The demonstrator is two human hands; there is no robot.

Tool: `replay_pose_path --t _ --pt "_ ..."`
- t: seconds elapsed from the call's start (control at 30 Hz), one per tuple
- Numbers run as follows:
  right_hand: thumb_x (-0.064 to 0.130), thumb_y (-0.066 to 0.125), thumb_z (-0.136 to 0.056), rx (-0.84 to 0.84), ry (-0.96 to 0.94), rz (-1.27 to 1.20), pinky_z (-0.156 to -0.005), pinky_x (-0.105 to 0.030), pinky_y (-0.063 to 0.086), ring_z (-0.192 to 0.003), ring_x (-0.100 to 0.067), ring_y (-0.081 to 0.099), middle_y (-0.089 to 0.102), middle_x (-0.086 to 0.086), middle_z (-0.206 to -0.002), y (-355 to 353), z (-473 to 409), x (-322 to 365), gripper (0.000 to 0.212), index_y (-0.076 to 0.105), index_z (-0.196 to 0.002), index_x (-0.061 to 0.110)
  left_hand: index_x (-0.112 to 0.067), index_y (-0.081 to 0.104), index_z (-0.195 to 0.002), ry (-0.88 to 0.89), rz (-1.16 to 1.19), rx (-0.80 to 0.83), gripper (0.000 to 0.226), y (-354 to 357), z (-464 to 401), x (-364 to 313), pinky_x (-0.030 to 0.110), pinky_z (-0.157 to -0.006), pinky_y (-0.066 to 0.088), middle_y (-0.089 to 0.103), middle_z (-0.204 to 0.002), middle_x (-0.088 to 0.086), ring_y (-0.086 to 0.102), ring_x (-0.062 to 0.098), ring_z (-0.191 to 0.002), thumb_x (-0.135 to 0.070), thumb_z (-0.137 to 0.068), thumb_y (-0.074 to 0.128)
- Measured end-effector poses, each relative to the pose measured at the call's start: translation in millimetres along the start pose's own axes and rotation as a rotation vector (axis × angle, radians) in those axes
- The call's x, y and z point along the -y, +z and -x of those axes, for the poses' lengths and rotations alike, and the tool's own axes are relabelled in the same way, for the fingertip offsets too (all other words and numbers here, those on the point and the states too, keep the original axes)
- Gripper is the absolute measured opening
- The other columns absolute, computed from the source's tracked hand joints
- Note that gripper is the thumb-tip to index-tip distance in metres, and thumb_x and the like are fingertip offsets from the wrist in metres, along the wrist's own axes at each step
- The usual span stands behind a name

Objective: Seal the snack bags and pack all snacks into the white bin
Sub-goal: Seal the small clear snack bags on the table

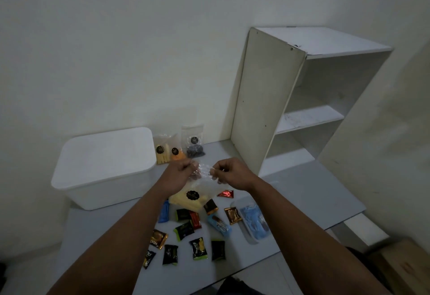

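Clear snack bag (202,178) of yellow sticks held up right of the white bin (104,166), left hand (178,171) and right hand (230,173) each with pinching grip on its top edge, wrapped snacks (186,229) on table (302,197) below

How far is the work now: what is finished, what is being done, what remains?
Done: nothing visibly packed; the white bin has its lid on. In hand: the left hand and right hand pinch the top of a clear snack bag. Left: three bags by the wall and the small wrapped snacks on the table.
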State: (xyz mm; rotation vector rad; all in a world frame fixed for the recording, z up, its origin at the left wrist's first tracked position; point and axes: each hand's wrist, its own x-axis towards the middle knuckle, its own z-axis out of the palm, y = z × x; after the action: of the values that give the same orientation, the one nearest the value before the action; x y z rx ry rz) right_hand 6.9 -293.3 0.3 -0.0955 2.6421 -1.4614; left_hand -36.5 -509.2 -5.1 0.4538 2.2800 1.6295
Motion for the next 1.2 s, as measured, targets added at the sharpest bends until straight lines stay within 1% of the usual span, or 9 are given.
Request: replay_pose_path --t 0.17,0.43,0.53,0.6,0.7,0.77,0.9,1.03,1.2 --pt "0.023 0.066 -0.096 -0.045 -0.013 -0.015 -0.06 -0.024 0.052 -0.059 -0.008 0.06 0.067 -0.001 -0.068 -3.2 -3.0 -6.1 0.022 0.072 -0.083 0.006 -0.011 0.069 -0.082 0.03 -0.099 -0.041 0.03 10.6 -6.7 2.6 0.028 -0.075 0.051 0.071 -0.077 -0.001 0.064 0.003 -0.069 -0.027 -0.102 0.054" --pt "0.022 0.07 -0.094 -0.002 -0.01 -0.147 -0.059 -0.021 0.051 -0.06 -0.009 0.06 0.067 -0.001 -0.065 -31.0 -13.9 -21.4 0.021 0.07 -0.075 0.013 -0.008 0.068 -0.084 -0.015 -0.121 -0.073 0.036 36.6 -30.5 -3.0 0.053 -0.089 0.054 0.071 -0.083 0.009 0.069 0.029 -0.085 -0.038 -0.098 0.055" --pt "0.025 0.071 -0.094 -0.067 0.011 -0.166 -0.059 -0.024 0.054 -0.06 -0.01 0.062 0.07 -0.003 -0.068 -45.6 -17.5 -36.0 0.023 0.072 -0.077 0.01 -0.02 0.065 -0.1 -0.049 -0.118 -0.288 0.029 63.0 -34.8 -12.3 0.037 -0.082 0.054 0.066 -0.095 0.001 0.063 0.017 -0.089 -0.047 -0.091 0.064" --pt "0.027 0.073 -0.092 -0.132 0.023 -0.196 -0.061 -0.03 0.056 -0.058 -0.013 0.063 0.072 -0.006 -0.071 -58.3 -19.8 -46.4 0.025 0.074 -0.081 0.005 -0.017 0.06 -0.094 -0.073 -0.118 -0.469 0.031 82.7 -37.7 -23.7 0.029 -0.072 0.05 0.064 -0.088 0.0 0.061 0.014 -0.081 -0.046 -0.089 0.068" --pt "0.02 0.076 -0.089 -0.126 0.012 -0.256 -0.06 -0.023 0.054 -0.059 -0.011 0.066 0.074 -0.009 -0.075 -75.5 -21.2 -57.4 0.02 0.076 -0.085 0.001 -0.006 0.064 -0.081 -0.221 0.029 -0.349 0.043 111.1 -49.2 -36.5 0.04 -0.073 0.057 0.069 -0.077 0.009 0.068 0.025 -0.075 -0.047 -0.092 0.064" --pt "0.012 0.077 -0.088 -0.07 -0.007 -0.315 -0.062 -0.021 0.054 -0.062 -0.009 0.067 0.073 -0.008 -0.075 -83.1 -22.1 -63.4 0.016 0.076 -0.088 -0.003 0.0 0.067 -0.089 -0.292 0.225 -0.274 0.041 127.3 -57.0 -45.5 0.039 -0.075 0.061 0.072 -0.082 0.013 0.07 0.024 -0.079 -0.04 -0.096 0.062" --pt "0.007 0.077 -0.087 0.041 -0.015 -0.362 -0.059 -0.026 0.051 -0.058 -0.012 0.061 0.068 -0.01 -0.068 -99.5 -25.8 -76.1 0.016 0.072 -0.092 -0.007 -0.003 0.064 -0.085 -0.298 0.334 -0.312 0.03 152.0 -69.2 -56.1 0.038 -0.078 0.062 0.069 -0.081 0.01 0.07 0.021 -0.082 -0.029 -0.099 0.059" --pt "0.008 0.081 -0.082 0.145 -0.022 -0.402 -0.069 -0.037 0.057 -0.068 -0.025 0.063 0.064 -0.019 -0.072 -115.9 -32.7 -84.1 0.024 0.067 -0.093 -0.009 0.003 0.062 -0.091 -0.287 0.364 -0.353 0.031 167.6 -72.6 -61.9 0.033 -0.072 0.062 0.067 -0.084 0.016 0.071 0.023 -0.084 -0.026 -0.1 0.057" --pt "0.016 0.078 -0.087 0.268 0.009 -0.423 -0.07 -0.033 0.057 -0.073 -0.023 0.064 0.067 -0.017 -0.079 -128.8 -36.0 -87.3 0.021 0.069 -0.095 -0.001 0.0 0.064 -0.091 -0.291 0.4 -0.392 0.03 179.4 -70.5 -65.5 0.038 -0.076 0.063 0.071 -0.087 0.014 0.073 0.022 -0.084 -0.027 -0.101 0.056"
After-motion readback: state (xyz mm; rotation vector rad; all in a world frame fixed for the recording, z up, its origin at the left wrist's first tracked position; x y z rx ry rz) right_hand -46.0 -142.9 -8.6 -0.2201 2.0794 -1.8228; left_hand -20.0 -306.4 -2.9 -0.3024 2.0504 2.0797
